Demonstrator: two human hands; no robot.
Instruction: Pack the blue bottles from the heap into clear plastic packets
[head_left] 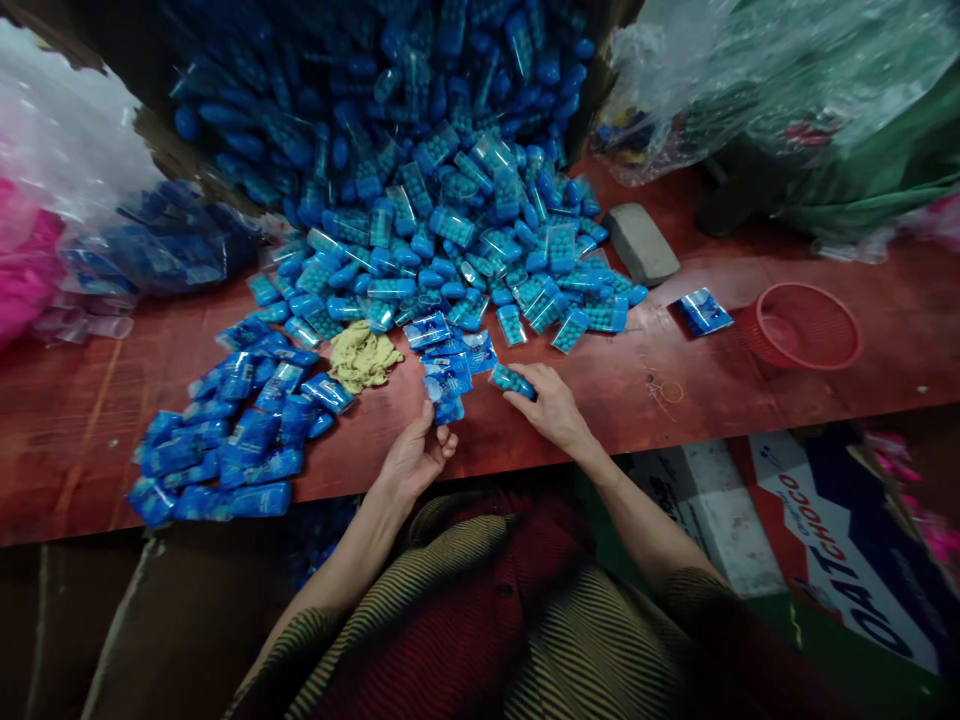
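One small clear container of blue balls (512,381) is in the right hand (553,408), to the right of the yellow lump (364,357) and a little nearer the person. The right grip is clamped on it, thumb on the near side and fingers over its right end; the palm faces down and the forearm comes in from the lower right.

Between the lump and that container lie several overlapping blue wrappers (448,372), at least four. The left hand (421,448) is just nearer than they are, palm turned upward, fingers curled and thumb pointing away, its tip by the lowest wrapper. Whether the left grip is closed on that wrapper, I cannot tell.

Left of the lump and nearer is one heap of wrapped blue packs (247,430), more than twenty, overlapping. Beyond the lump is one large pile of blue containers (450,230), too many to count. Right of the lump, well apart from it, are one grey block (642,243), one blue packet (703,312), one thin ring (670,392) and, farthest right of these, one red basket (804,328), all on the red counter (600,375). One clear bag with blue things inside (165,235) stands left of the lump and farther away.
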